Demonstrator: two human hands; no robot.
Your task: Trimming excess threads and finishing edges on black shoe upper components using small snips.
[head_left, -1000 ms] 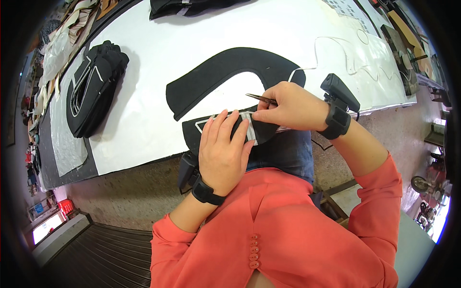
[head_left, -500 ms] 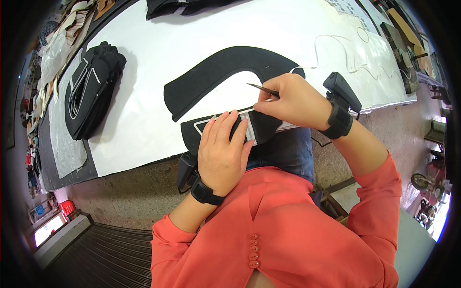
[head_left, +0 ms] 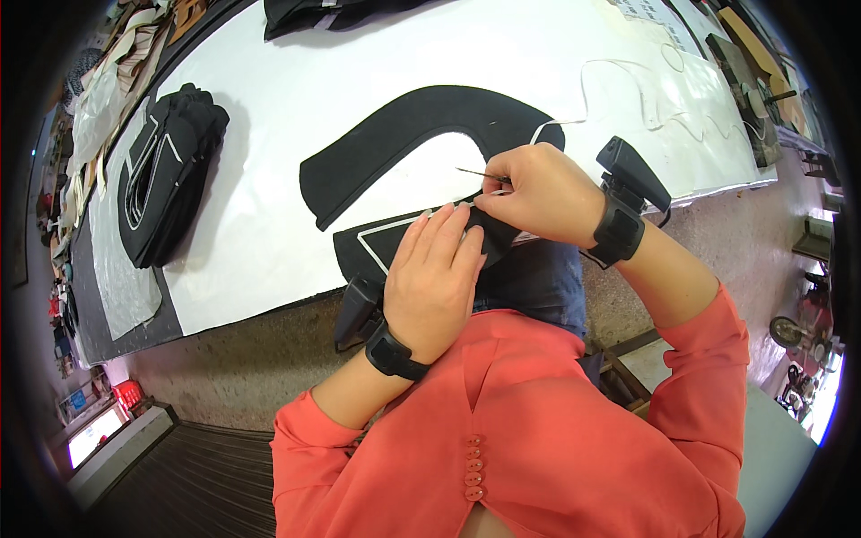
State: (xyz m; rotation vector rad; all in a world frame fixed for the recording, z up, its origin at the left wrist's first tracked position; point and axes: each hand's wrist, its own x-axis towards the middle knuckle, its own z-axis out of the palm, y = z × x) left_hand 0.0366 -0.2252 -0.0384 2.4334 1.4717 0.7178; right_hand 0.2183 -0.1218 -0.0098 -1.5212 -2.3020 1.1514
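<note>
My left hand lies flat, fingers stretched out, on a black fabric-like piece at the table's near edge. A narrow white tape forms an angled line on that piece, running under my fingertips. Beside them, my right hand is closed, thumb and finger pinched at the piece's upper edge. It holds a thin, dark pointed tool whose tip points left; the tool's exact kind is unclear. A loose white tape trails from behind my right hand. Just beyond lies a curved black piece.
A folded stack of black pieces with white lines sits at the left of the white-covered table. More black material lies at the far edge. Clear plastic sheeting hangs along the left side. Tools and boards lie far right.
My left hand has slid right along the black piece, covering a pale crosswise strip and uncovering more tape at the left. My right hand has shifted slightly left, and the pointed tool has turned a little.
</note>
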